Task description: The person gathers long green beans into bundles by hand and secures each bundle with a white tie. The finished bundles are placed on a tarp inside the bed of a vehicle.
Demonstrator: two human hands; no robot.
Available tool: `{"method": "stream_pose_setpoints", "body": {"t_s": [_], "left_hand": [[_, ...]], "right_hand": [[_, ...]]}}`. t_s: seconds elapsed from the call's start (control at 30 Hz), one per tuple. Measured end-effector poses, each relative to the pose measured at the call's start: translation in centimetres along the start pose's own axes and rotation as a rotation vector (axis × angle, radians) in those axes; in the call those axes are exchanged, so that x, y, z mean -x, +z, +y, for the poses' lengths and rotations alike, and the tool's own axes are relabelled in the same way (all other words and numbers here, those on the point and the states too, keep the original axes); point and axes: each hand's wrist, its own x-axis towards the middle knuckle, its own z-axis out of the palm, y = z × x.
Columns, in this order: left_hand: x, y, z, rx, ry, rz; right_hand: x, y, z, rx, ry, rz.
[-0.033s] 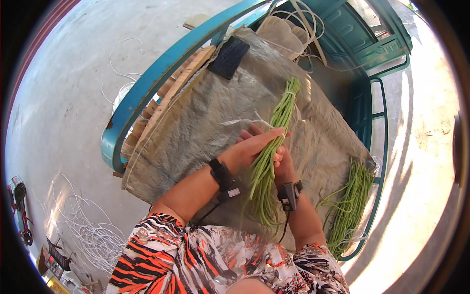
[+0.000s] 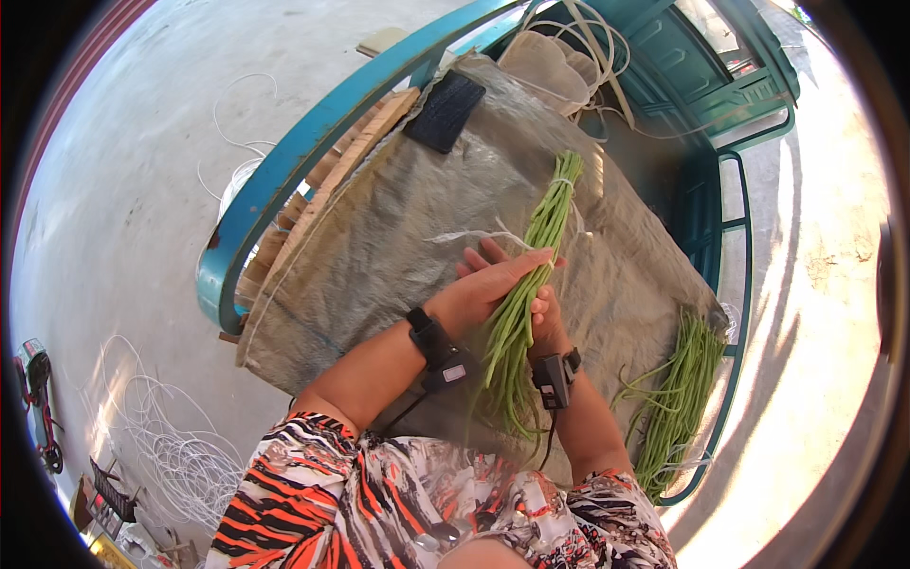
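Head: hands (image 2: 507,294) round slender bean bundle (image 2: 531,275)

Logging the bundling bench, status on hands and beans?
Left hand and right hand both clasp the long-bean bundle over the woven sack. Second bean pile lies apart, right. Nothing obstructing.

loose bean pile (image 2: 675,398), black pad (image 2: 445,110), white cord (image 2: 161,455)

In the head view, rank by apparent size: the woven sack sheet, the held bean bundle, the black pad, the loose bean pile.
1. woven sack sheet
2. held bean bundle
3. loose bean pile, close to the bundle, so unsure
4. black pad
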Motion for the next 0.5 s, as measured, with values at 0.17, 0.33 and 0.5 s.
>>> {"method": "stream_pose_setpoints", "body": {"t_s": [0.17, 0.33, 0.5], "left_hand": [[0.9, -0.2, 0.4, 0.030, 0.016, -0.035], [-1.0, -1.9, -0.1, 0.068, 0.020, 0.076], [-0.4, -0.8, 0.2, -0.007, -0.005, -0.020]], "right_hand": [[-1.9, 2.5, 1.8, -0.056, -0.275, 0.028], [-2.3, 0.5, 1.6, -0.140, -0.120, -0.124], [0.1, -5.9, -0.8, -0.361, 0.217, -0.180]]}}
